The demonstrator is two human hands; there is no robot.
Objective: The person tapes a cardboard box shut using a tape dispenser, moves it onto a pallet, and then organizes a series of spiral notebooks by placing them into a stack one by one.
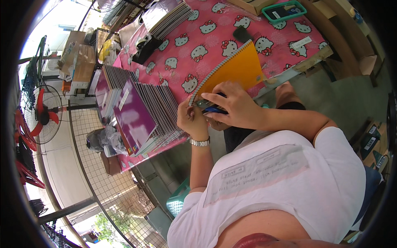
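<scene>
Gripping blue-handled pliers (216, 110) — right hand (240, 106); left hand (192, 118) pinching coil (200, 87) of yellow notebook (233, 68) — small corner emblem (258, 77).

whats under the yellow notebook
Pink tablecloth shows beside the yellow notebook. Whatever lies directly beneath it is covered and cannot be seen; the right hand also hides part of its near edge.

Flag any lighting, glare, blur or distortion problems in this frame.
Head view: daylight washes out the upper left; pale glare patches the purple notebook, while the orange notebook shows no strong glare. Head view: the right hand looks slightly motion-blurred at the knuckles. Head view: fisheye distortion bends the mesh, and the rim falls to black.
</scene>
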